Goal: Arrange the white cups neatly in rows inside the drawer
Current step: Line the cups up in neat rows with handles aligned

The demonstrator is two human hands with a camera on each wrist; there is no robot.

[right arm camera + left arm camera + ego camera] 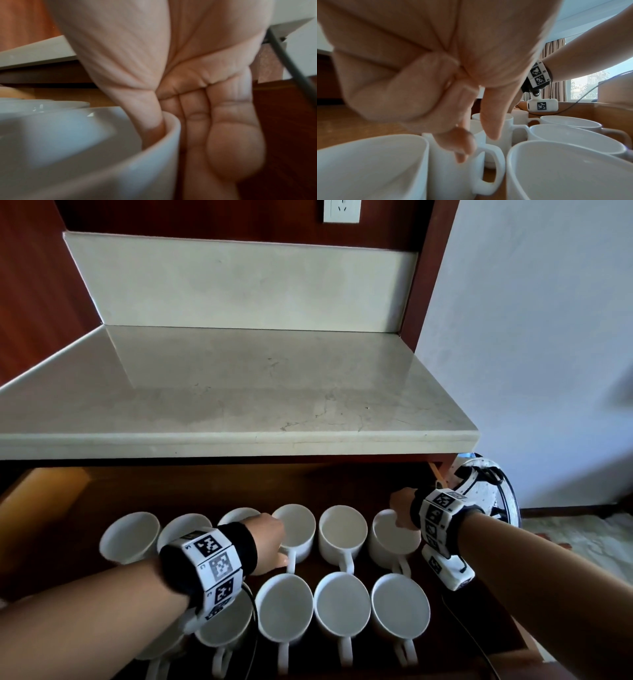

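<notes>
An open wooden drawer point(239, 484) holds several white cups in two rows, handles toward me. My left hand point(274, 539) reaches into the back row and pinches the rim of a middle cup point(301, 529) beside its handle. In the left wrist view the curled fingers point(462, 146) and thumb of that hand point(477, 146) sit at this cup point(450, 175). My right hand point(400, 508) grips the rim of the back-right cup point(390, 542). In the right wrist view that hand point(175, 140) has its thumb inside this cup point(85, 155) and its fingers outside. My left forearm hides part of the front-left cups.
A pale marble counter point(239, 392) overhangs the back of the drawer, with a wall socket point(341, 210) above it. A white device with black cables point(479, 484) stands at the drawer's right side. A black cable point(472, 642) runs along the drawer's right edge.
</notes>
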